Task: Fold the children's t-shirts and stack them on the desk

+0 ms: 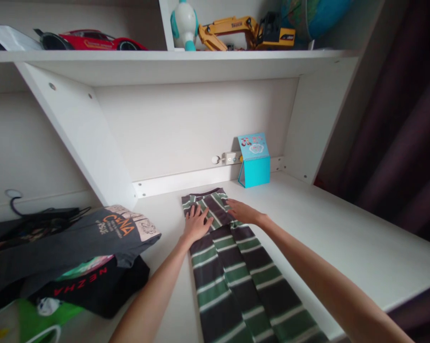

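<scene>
A dark garment with green and white stripes (232,271) lies lengthwise on the white desktop, its long part running toward me in overlapping layers. At its far end, a section is folded over on top. My left hand (197,224) rests on the left side of that folded section, fingers spread and flat on the cloth. On the opposite side, my right hand (244,211) touches the right edge of the folded section with its fingers stretched out. Neither hand grips the cloth. The garment's near end runs out of the bottom of the picture.
Left of the garment lies a heap of clothes with a grey printed T-shirt (93,233) and a black hanger (16,205). A turquoise desk calendar (256,171) stands near a power strip (232,158). The shelf above holds a red toy car (96,40), a toy excavator (248,33) and a globe (313,16).
</scene>
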Motion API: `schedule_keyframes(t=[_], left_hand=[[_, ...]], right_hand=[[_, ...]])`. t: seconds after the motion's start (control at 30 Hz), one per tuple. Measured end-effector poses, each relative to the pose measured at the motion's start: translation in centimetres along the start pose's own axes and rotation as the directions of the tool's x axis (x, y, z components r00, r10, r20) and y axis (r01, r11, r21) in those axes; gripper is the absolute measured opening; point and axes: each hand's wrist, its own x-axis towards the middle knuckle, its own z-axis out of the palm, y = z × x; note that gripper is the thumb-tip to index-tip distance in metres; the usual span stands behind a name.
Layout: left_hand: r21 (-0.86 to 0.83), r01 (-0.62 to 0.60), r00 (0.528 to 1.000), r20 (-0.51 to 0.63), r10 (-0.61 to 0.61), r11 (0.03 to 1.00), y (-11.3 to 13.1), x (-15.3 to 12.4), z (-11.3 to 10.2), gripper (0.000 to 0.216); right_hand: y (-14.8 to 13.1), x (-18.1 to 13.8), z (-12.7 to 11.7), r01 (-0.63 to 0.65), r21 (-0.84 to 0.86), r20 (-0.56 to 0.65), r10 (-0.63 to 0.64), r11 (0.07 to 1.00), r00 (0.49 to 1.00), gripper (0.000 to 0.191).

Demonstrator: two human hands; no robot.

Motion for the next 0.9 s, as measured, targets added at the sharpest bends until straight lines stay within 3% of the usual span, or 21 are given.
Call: schedule_keyframes(t=[0.23,0.4,0.53,0.7,0.9], left_hand=[[0.044,0.091,0.996,-0.027,-0.09,0.995,0.2,-0.2,-0.1,0.07],[0.021,0.165,0.985,-0.056,-0.163,0.986,0.4,-0.2,0.1,0.073],[0.003,0.176,0.984,-0.037,-0.176,0.984,0.4,-0.3,0.1,0.075],[-0.004,0.168,0.986,-0.011,-0.168,0.986,0.3,-0.1,-0.1,0.076],[-0.017,0.146,0.989,-0.01,-0.147,0.989,0.1,-0.1,-0.1,0.077]], right_hand=[[-0.1,7.7,4.6,-0.166,0.018,0.028,0.166,0.986,0.986,0.062],[0.9,9.5,5.6,-0.336,0.036,0.036,0.335,0.941,0.942,0.068],[0.8,9.3,5.2,-0.361,0.048,0.036,0.36,0.931,0.932,0.07],[-0.3,5.3,3.9,-0.264,0.062,0.086,0.258,0.963,0.962,0.07],[-2.5,-8.0,2.8,-0.031,0.092,0.147,0.017,0.995,0.989,0.074]])
